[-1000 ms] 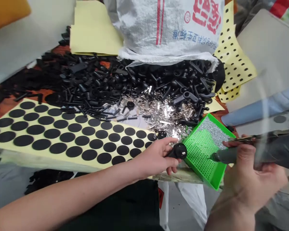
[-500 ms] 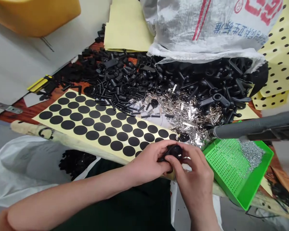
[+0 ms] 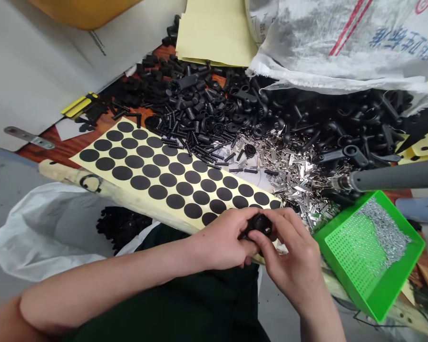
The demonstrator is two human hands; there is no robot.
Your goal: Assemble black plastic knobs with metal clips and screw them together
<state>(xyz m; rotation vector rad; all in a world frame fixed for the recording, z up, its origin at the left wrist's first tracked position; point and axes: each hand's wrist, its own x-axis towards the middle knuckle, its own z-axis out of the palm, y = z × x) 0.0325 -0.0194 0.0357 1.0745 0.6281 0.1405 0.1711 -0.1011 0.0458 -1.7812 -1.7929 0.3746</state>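
Note:
Between my two hands is a small round black plastic part (image 3: 259,225), with a bright metal bit showing on its right side. My left hand (image 3: 228,237) wraps its fingers round the part from the left. From the right, my right hand (image 3: 292,251) grips it with the thumb across its front and the fingers behind. Fingers cover much of the part's underside. Just beyond my hands lies a yellow sheet of round black stickers (image 3: 167,179). Small flat metal clips (image 3: 303,183) are heaped past my right hand.
A green basket (image 3: 378,304) with small screws (image 3: 388,235) stands at the right, under a grey power screwdriver (image 3: 395,176). Black plastic parts (image 3: 214,109) cover the back of the table beside a white woven sack (image 3: 306,42). A white bag (image 3: 32,237) hangs at the left.
The whole view has shifted, so the table's things appear farther right. Both hands still hold the black part in nearly the same grip.

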